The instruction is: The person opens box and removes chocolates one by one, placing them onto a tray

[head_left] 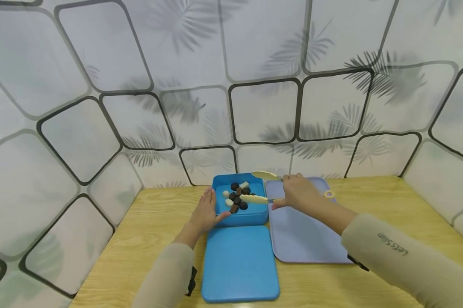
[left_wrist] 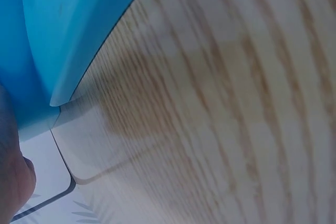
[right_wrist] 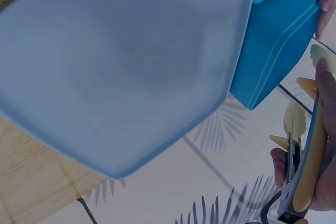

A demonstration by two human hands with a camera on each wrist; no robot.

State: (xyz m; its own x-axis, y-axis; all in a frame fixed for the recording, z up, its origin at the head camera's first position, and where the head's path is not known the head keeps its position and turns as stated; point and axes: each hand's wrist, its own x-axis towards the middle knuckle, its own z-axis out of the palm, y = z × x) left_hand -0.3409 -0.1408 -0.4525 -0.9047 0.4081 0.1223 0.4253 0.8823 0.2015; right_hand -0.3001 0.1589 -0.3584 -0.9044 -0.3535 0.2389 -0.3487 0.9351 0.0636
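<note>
My left hand [head_left: 205, 214] rests against the left side of a blue box [head_left: 243, 219], fingers extended along its wall and thumb over the front corner. Inside the box lie several small dark, brown and white pieces [head_left: 243, 205] that look like chocolates. A pair of tongs [head_left: 254, 199] with cream tips is gripped in my right hand [head_left: 298, 192]. The tong tips stand spread apart, the nearer one over the pieces and the other near the back rim. In the right wrist view the tongs' tan handle [right_wrist: 310, 177] lies in the palm.
A flat blue lid [head_left: 240, 265] lies in front of the box. To its right is a large lavender tray [head_left: 308, 239], partly under my right arm. The wooden table [head_left: 154, 239] meets a patterned cloth wall [head_left: 262, 111] close behind the box.
</note>
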